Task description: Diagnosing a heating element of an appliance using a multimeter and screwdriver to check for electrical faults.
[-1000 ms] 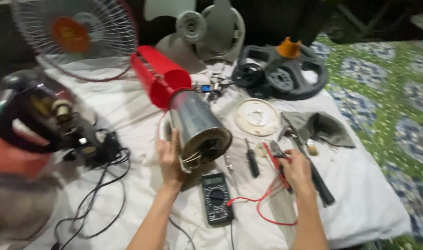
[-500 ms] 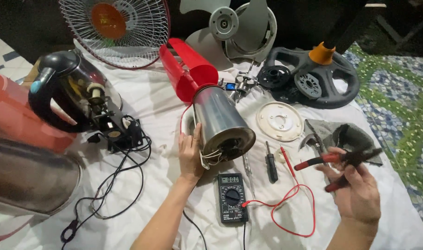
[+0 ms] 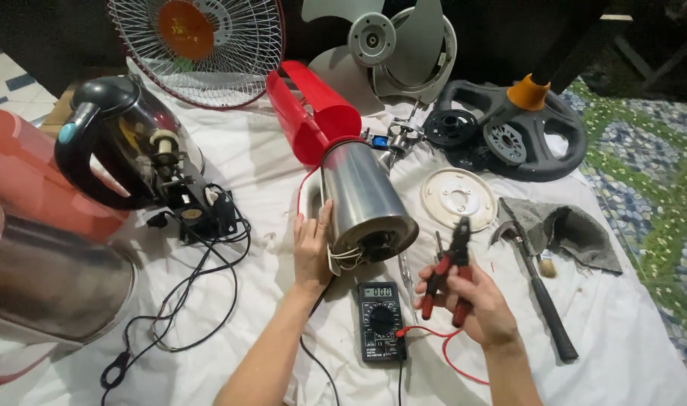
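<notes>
Steel kettle body (image 3: 366, 203) lies on its side on the white cloth (image 3: 268, 165) at mid-frame, red lid (image 3: 313, 109) end pointing away, open base toward the person. Loose white wires (image 3: 345, 257) hang from the base cavity.

Left hand (image 3: 312, 244) lies flat against the kettle's near side, fingers extended, palm steadying it; grip apart, nothing enclosed. Right hand (image 3: 475, 301) is closed around the red handles of a pair of pliers (image 3: 447, 272), tips pointing up and away, just beside the kettle's base but apart from it.

Digital multimeter (image 3: 380, 321) lies between the two hands, its red lead (image 3: 449, 349) looping under the right wrist. Hammer (image 3: 539, 289) and grey rag (image 3: 561, 225) to the right; white disc (image 3: 456, 197) beyond the pliers.

Handling judgement: the shell is thin polished steel, probably light, rigid and slick, and being round it will likely roll on the cloth unless braced. Best hold looks to be a palm on the flank, as now, or the rim by the base. Wires seem thin and easily strained; pliers suit them better than fingers. Cut metal edges inside the base may be sharp.
</notes>
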